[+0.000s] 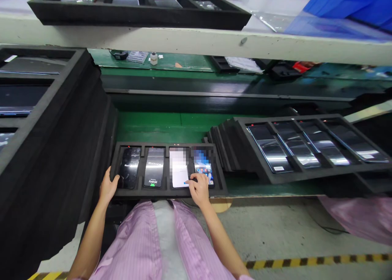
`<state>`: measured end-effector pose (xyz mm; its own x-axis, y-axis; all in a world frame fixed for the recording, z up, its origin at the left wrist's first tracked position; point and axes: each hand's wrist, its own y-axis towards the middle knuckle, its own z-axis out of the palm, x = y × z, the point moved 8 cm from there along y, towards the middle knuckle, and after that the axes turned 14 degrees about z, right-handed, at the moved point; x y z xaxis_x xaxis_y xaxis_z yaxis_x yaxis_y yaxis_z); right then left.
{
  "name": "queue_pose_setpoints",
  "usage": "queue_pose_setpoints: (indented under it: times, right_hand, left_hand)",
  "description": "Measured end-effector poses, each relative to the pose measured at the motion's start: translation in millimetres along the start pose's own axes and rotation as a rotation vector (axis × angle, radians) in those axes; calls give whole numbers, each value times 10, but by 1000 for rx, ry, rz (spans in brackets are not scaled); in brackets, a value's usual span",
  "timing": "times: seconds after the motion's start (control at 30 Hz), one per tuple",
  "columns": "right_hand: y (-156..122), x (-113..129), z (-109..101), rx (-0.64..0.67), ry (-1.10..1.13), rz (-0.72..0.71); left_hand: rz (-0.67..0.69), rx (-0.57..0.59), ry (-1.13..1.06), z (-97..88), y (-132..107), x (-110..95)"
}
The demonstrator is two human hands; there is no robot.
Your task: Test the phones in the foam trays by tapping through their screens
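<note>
A black foam tray [165,192] lies in front of me with phones in its slots. My left hand [108,186] grips the tray's left end, thumb over the rim. Beside it sits a phone [130,167] with a dark boot screen. The second phone [153,167] shows a Blackview and Android logo. A third phone [177,175] has a bright white screen, and the fourth phone [200,159] shows a home screen with icons. Over these last two is my right hand [199,189], fingers pinched around something small and dark, its blue tip at the white screen.
A tall stack of foam trays [70,149] rises at the left. At the right, another phone tray [309,145] rests tilted on stacked trays. Above runs a shelf edge [183,43] bearing a foam tray [141,16]. Behind is a green bench [147,122].
</note>
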<state>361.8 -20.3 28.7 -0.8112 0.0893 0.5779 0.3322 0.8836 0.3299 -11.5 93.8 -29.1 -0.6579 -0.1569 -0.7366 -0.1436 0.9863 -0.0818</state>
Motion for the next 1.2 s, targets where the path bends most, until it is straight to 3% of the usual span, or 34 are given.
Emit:
queue_pose_setpoints:
  times: [0.8,1.2]
  right_hand:
    - [-8,-39,1,-23,4,13]
    - [-32,-38,22,-1,-20,-7]
  left_hand:
    - [26,18,-40,23,-1,10]
    - [2,29,-2,1,-15,-78]
